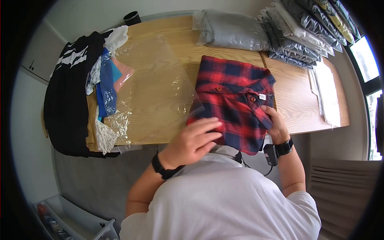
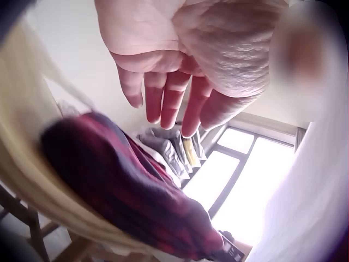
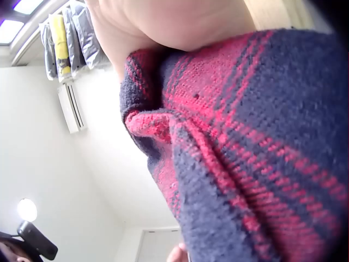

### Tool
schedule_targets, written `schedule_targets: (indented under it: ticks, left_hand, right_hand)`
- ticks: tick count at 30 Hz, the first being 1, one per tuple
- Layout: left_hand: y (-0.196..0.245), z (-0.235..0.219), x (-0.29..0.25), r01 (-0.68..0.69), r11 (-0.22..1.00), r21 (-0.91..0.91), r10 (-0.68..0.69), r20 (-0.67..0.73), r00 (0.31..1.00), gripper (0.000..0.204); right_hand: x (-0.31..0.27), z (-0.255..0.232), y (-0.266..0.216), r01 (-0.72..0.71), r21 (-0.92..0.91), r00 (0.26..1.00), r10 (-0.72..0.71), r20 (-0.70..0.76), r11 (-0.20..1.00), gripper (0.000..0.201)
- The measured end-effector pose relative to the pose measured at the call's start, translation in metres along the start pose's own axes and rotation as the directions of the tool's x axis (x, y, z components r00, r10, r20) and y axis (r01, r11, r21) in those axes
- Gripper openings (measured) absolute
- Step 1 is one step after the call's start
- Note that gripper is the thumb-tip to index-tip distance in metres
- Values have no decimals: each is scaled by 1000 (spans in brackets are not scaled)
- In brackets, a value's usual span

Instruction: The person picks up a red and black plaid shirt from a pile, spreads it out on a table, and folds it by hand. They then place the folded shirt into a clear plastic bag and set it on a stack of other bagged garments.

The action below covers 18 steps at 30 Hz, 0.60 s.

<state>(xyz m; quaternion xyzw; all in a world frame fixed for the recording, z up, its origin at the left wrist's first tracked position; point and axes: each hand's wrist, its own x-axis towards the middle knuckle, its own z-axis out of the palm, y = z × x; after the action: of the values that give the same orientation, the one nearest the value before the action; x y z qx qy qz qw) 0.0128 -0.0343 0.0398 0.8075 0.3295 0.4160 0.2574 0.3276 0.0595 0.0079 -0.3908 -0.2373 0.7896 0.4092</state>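
A folded red and navy plaid shirt (image 1: 234, 114) lies at the near edge of the wooden table, its collar and white label toward the right. At the collar side, my right hand (image 1: 277, 125) grips the shirt with the thumb on top and the other fingers hidden beneath. My left hand (image 1: 195, 141) is over the shirt's lower left part, fingers extended and relaxed. In the left wrist view, that palm (image 2: 180, 38) holds nothing and the shirt (image 2: 131, 185) bulges below it. Plaid cloth (image 3: 262, 142) fills much of the right wrist view.
Left of the shirt, a clear plastic bag (image 1: 156, 92) is spread on the table (image 1: 172, 32). Mixed clothes, including a black garment (image 1: 68, 104), are heaped at the far left. Bagged garments (image 1: 236, 30) lie at the back, with stacked packs (image 1: 296, 38) and white sheets (image 1: 328, 96) to the right.
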Motion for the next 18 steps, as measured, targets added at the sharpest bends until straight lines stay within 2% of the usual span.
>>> schedule_targets:
  ticks: [1, 2, 3, 4, 5, 6, 8, 9, 11, 12, 15, 18]
  left_hand:
    - [3, -20, -12, 58, 992, 116, -50, -68, 996, 23]
    - [7, -37, -26, 205, 947, 246, -180, -122, 976, 26]
    - [8, -52, -41, 346, 865, 364, -295, -190, 936, 29]
    - [3, -65, -59, 414, 785, 461, -365, -195, 910, 33]
    - [-2, -74, -75, 468, 690, 552, -430, -208, 879, 38]
    - [-3, -81, -87, 470, 688, 553, -431, -209, 878, 38]
    - [-3, -86, -104, 493, 521, 696, -616, -93, 782, 50]
    - [-3, -81, -105, 497, 516, 698, -620, -96, 779, 50]
    - [-7, -69, -105, 543, 500, 675, -669, -98, 737, 59]
    - [-12, -62, -101, 520, 480, 706, -663, -96, 743, 62]
    - [-19, -39, -75, 513, 444, 734, -633, -148, 760, 61]
    - [-17, -16, -40, 571, 392, 721, -648, -224, 728, 56]
  right_hand:
    - [-6, -11, 3, -7, 1, 1000, 7, 2, 1000, 29]
    - [-12, -19, 6, 73, 48, 997, -71, -43, 996, 31]
    - [-20, -26, 8, 155, 91, 985, -147, -91, 984, 33]
    - [-27, -32, 10, 206, 151, 974, -188, -127, 967, 36]
    - [-31, -41, 10, 239, 216, 968, -214, -133, 947, 37]
    - [-37, -52, 11, 268, 262, 962, -244, -121, 927, 39]
    - [-49, -51, 10, 338, 335, 941, -323, -103, 879, 43]
    - [-53, -48, 11, 378, 338, 926, -355, -130, 862, 44]
    - [-58, -57, 14, 378, 413, 919, -388, -63, 828, 44]
    - [-60, -60, 16, 390, 426, 912, -405, -61, 816, 45]
    - [-62, -56, 18, 420, 446, 900, -424, -96, 790, 45]
    - [-62, -61, 19, 412, 440, 904, -420, -84, 798, 45]
